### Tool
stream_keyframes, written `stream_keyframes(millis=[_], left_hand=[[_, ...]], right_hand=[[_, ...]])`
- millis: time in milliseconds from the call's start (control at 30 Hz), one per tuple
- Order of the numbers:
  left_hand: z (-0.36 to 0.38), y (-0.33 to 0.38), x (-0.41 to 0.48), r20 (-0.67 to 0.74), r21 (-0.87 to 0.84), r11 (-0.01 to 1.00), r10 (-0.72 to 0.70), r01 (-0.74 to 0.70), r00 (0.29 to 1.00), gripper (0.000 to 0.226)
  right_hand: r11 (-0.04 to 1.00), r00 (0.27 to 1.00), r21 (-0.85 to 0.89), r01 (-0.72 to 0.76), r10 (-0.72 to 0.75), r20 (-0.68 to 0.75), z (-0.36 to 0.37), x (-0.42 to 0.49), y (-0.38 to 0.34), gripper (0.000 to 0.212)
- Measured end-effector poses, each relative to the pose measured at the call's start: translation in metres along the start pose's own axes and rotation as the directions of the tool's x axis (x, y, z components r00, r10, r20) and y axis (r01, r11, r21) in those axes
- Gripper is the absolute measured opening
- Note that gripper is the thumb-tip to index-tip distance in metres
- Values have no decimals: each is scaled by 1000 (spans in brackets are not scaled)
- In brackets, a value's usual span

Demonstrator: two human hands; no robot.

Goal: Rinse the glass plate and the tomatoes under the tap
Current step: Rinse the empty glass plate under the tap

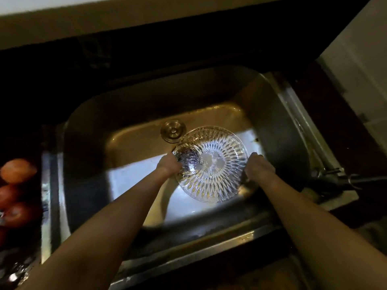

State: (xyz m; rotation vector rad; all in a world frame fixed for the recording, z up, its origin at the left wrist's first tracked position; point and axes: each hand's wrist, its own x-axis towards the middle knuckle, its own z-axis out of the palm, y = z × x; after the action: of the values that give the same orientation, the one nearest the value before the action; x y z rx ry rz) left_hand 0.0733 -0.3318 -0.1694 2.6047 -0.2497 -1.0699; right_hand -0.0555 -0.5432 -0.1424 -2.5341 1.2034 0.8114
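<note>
A clear cut-glass plate (pixel 211 164) with a star pattern is held low inside the steel sink (pixel 134 143), over its right half. My left hand (pixel 168 165) grips the plate's left rim. My right hand (pixel 258 167) grips the right rim. Several red tomatoes (pixel 16 185) lie on the dark counter at the far left, outside the sink. The tap (pixel 333 176) sits at the sink's right edge; I see no water stream.
The round drain plug (pixel 173 130) is just beyond the plate. Dark wet countertop surrounds the sink. A pale wall (pixel 356 49) rises at the right and back.
</note>
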Motion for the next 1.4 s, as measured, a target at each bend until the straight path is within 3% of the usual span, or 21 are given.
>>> stream_keyframes(millis=[300, 500, 600, 667, 800, 900, 967, 1033, 1067, 1200, 1400], left_hand=[[28, 0, 14, -142, -270, 963, -30, -10, 989, 26], [19, 8, 4, -184, -554, 818, 58, -153, 981, 6], [7, 14, -7, -214, -637, 748, 63, -188, 975, 14], [-6, 21, -16, -283, -619, 746, 80, -246, 956, 6], [-33, 36, -36, -402, -610, 714, 97, -345, 911, 12], [-54, 52, -49, -474, -606, 695, 75, -387, 877, 22], [-68, 65, -56, -499, -601, 688, 75, -407, 863, 25], [-79, 77, -63, -506, -606, 675, 81, -420, 859, 27], [-83, 82, -67, -510, -614, 663, 81, -428, 856, 27], [-91, 97, -83, -502, -656, 612, 83, -441, 861, 24], [-96, 118, -97, -496, -705, 547, 74, -451, 865, 15]], right_hand=[[976, 994, 186, -112, 108, 32, 22, 31, 0, 40], [908, 980, 381, -172, 199, -31, 12, 33, 4, 40], [825, 981, 541, -163, 195, -2, 2, 27, 6, 33], [753, 981, 642, -145, 193, -4, -11, 18, 8, 23], [632, 963, 769, -95, 255, -91, -40, -8, 6, 8], [497, 964, 867, 43, 209, -167, -63, -30, 8, 26], [525, 968, 841, 131, 116, -223, -86, -48, 14, 26], [632, 959, 749, 200, 28, -281, -111, -70, 24, 13], [687, 942, 689, 232, 18, -335, -122, -80, 31, 19], [814, 843, 538, 219, 120, -525, -137, -118, 58, 28], [837, 898, 539, 97, 161, -410, -103, -131, 70, 28]])
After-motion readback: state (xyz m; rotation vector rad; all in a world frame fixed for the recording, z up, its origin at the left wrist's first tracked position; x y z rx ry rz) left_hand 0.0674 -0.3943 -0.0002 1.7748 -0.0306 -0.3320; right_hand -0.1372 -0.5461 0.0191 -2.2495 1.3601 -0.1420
